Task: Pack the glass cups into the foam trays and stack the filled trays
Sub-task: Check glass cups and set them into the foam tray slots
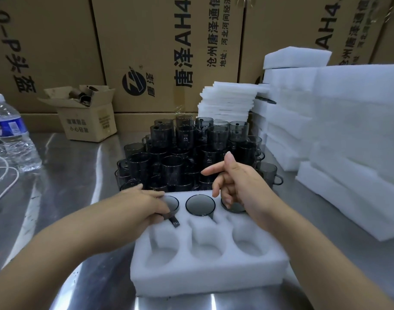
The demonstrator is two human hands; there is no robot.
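Your white foam six-hole tray (209,269), lower centre, is half filled: three smoky dark glass cups (200,204) sit in its far row, and the near holes are bare. Your left hand (146,204) curls its fingers on the leftmost cup (172,201). Your right hand (234,180) hovers over the rightmost cup (236,208), fingers apart and holding nothing. The heap of loose cups (180,153) behind is left to pack.

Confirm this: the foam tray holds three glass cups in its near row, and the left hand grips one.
Wrong row. The three glass cups sit in the far row of the foam tray, and the left hand grips the far-left glass cup; the near row is empty. The head view shows it.
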